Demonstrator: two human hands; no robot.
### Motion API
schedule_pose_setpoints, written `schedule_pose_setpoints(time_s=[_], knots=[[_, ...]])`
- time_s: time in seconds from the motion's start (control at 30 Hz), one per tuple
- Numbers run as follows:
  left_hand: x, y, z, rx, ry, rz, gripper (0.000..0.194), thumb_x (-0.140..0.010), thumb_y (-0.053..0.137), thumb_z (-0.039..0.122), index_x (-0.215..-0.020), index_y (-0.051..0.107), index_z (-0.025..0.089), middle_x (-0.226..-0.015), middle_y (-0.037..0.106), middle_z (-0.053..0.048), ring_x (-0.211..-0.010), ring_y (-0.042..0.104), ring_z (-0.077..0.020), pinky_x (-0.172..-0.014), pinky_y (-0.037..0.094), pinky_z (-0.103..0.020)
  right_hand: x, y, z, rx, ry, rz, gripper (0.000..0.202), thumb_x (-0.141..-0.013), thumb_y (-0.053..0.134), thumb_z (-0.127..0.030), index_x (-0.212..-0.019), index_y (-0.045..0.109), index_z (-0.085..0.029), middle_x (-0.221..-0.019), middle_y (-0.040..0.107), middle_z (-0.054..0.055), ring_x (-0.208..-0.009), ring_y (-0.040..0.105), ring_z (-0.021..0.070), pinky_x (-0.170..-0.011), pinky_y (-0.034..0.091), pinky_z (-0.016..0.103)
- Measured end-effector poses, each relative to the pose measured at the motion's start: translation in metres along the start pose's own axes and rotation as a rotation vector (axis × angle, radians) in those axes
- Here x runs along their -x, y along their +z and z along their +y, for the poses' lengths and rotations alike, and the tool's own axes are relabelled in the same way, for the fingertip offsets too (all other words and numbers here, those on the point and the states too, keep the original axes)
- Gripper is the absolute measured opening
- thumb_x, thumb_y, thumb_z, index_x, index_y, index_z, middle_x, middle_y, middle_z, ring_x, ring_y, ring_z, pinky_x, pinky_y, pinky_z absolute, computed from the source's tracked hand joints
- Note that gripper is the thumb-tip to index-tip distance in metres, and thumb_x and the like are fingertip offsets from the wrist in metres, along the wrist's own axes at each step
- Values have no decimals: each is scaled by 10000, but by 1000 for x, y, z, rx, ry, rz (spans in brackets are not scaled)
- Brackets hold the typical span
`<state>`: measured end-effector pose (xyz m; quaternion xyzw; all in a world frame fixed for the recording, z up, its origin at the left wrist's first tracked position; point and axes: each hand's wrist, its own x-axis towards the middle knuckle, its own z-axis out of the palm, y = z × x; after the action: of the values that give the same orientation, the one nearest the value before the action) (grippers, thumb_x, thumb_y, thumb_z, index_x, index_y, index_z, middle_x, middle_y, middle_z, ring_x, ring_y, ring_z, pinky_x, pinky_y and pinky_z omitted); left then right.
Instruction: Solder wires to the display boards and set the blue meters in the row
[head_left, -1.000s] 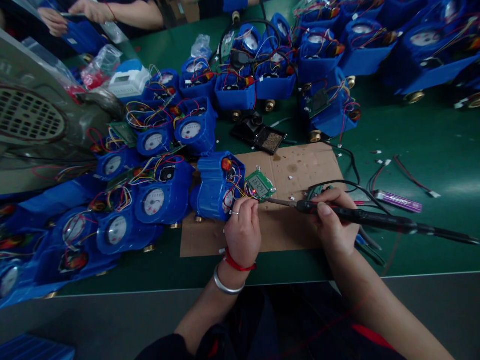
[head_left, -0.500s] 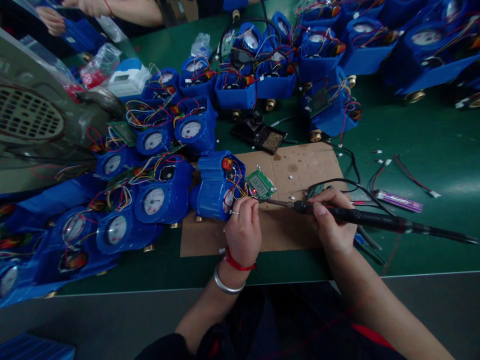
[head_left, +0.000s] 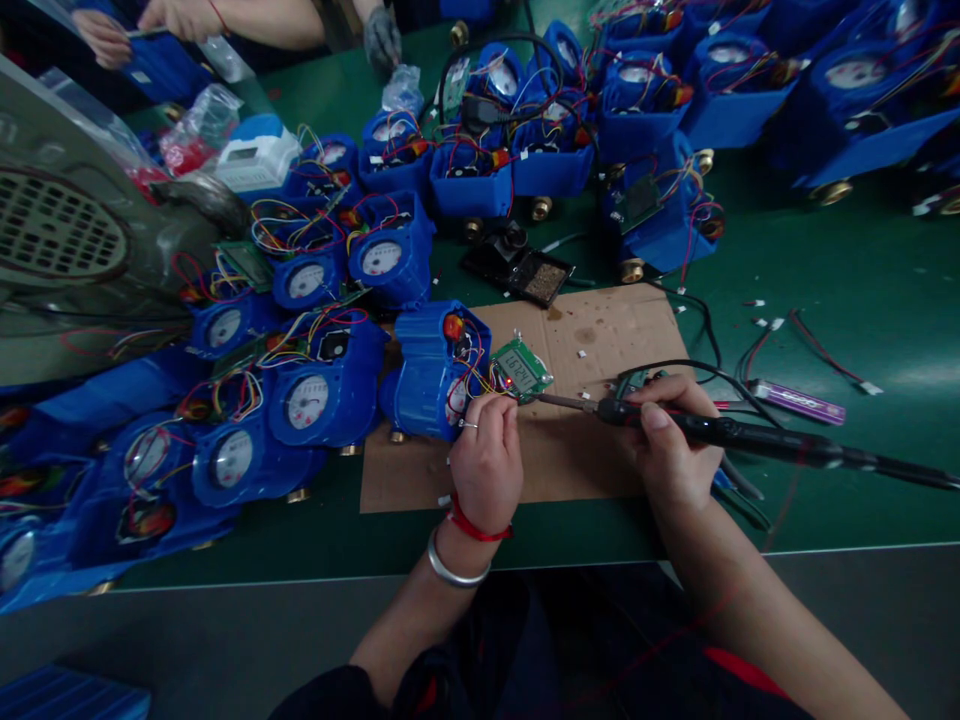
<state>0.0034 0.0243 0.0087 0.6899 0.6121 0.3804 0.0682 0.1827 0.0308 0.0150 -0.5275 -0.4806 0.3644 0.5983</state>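
Note:
My right hand [head_left: 671, 450] grips a black soldering iron [head_left: 697, 428] by its handle. The iron's thin tip points left and reaches the lower right corner of a green circuit board [head_left: 523, 368] with a digit display and a lit red light. My left hand [head_left: 489, 465] is closed in a pinch just below the board's lower left edge; what its fingertips hold is hidden. Thin coloured wires [head_left: 480, 378] run from the board into an open blue water meter [head_left: 425, 368] lying to its left. Meter and board rest on a cardboard sheet [head_left: 607, 330].
Several blue water meters [head_left: 304, 405] crowd the left and back of the green table. Behind the cardboard is a black soldering iron stand [head_left: 517, 265]. A purple battery [head_left: 799, 402] and loose wires lie right. Across the table are a person's hands [head_left: 180, 18] and a gloved hand [head_left: 382, 42].
The soldering iron and my right hand have shifted slightly right. The digits on the display differ. A gloved hand has appeared across the table. My left hand has stayed in place.

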Motion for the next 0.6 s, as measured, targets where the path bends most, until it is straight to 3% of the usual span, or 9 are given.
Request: schedule_pose_setpoints(time_s=[0.6], knots=[[1, 0, 0, 17, 0, 2, 143, -932, 469, 159, -988, 598, 135, -997, 647, -95, -980, 609, -170, -864, 517, -320, -5, 5, -1, -132, 65, 135, 237, -808, 622, -438, -803, 565, -208, -603, 518, -35, -427, 451, 94, -367, 298, 209]])
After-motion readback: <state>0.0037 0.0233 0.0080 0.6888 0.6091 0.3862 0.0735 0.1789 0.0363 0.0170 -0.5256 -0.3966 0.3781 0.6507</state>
